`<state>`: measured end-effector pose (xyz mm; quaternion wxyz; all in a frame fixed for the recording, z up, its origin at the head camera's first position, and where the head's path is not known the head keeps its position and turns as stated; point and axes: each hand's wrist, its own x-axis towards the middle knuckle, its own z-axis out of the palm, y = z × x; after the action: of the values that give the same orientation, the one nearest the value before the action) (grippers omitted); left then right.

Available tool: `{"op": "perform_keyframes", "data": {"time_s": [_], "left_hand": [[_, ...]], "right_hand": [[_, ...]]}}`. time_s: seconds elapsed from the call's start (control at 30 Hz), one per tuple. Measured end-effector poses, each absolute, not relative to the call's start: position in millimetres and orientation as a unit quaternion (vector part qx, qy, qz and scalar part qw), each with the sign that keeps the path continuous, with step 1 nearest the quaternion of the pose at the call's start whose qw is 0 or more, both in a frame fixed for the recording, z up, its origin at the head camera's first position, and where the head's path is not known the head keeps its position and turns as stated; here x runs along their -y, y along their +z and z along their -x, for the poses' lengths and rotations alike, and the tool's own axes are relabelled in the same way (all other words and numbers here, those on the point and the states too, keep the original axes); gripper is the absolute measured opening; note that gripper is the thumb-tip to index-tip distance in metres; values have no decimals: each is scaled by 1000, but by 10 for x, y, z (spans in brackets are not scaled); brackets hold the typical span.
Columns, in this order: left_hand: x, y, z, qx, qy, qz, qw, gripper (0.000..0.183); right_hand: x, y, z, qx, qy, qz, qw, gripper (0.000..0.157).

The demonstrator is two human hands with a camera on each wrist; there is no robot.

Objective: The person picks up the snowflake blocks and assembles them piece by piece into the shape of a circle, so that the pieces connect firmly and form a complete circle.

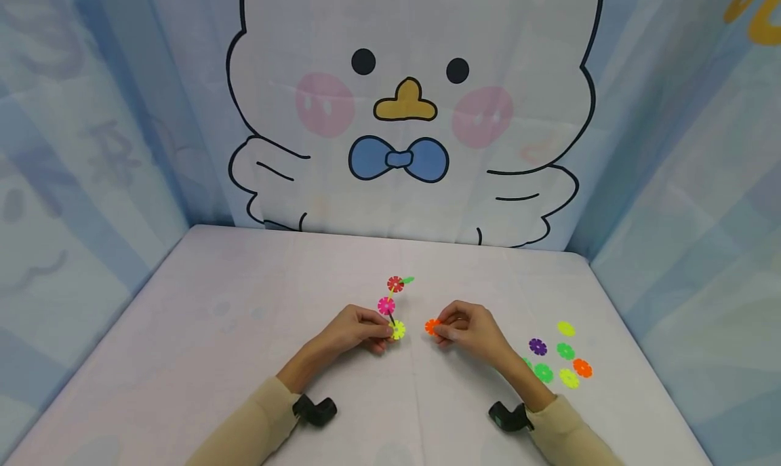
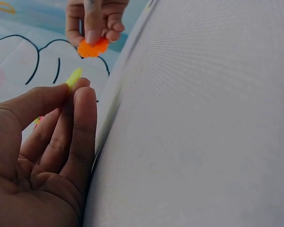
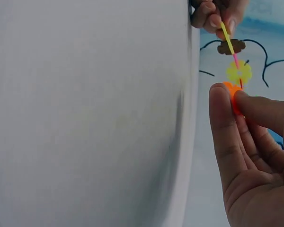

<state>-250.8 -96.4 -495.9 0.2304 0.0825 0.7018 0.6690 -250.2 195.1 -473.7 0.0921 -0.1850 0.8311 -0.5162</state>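
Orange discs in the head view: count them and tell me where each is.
2: one orange disc pinched in the right hand, another orange disc lying rightmost among the loose discs on the table. The right forearm may hide more.

Orange notched disc (image 1: 431, 327): smooth plastic
Yellow notched disc (image 1: 399, 330): plastic
White tabletop (image 1: 488, 283): matt, smooth
Blue-and-white backdrop (image 1: 396, 208): creased cloth

Saw a yellow disc (image 1: 398, 330), pink disc (image 1: 386, 306), red disc (image 1: 395, 284), green disc (image 1: 408, 280) and orange disc (image 1: 431, 327). Noted yellow, green, orange and purple across the loose discs (image 1: 565, 351), beige on the sleeves (image 1: 256, 425), whitish tablecloth (image 1: 274, 283), blue-and-white curtain (image 1: 689, 181) with a white, black-outlined cartoon (image 1: 403, 208), pink-cheeked, blue bow tie (image 1: 369, 157).
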Motion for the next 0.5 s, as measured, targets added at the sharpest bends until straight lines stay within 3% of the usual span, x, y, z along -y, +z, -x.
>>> {"op": "perform_keyframes", "data": {"time_s": [0.5], "left_hand": [[971,-4960,2506,-699,672,-81,230,23]], "right_hand": [[-1616,-4741,2425,-827,-511,205,111,15]]}}
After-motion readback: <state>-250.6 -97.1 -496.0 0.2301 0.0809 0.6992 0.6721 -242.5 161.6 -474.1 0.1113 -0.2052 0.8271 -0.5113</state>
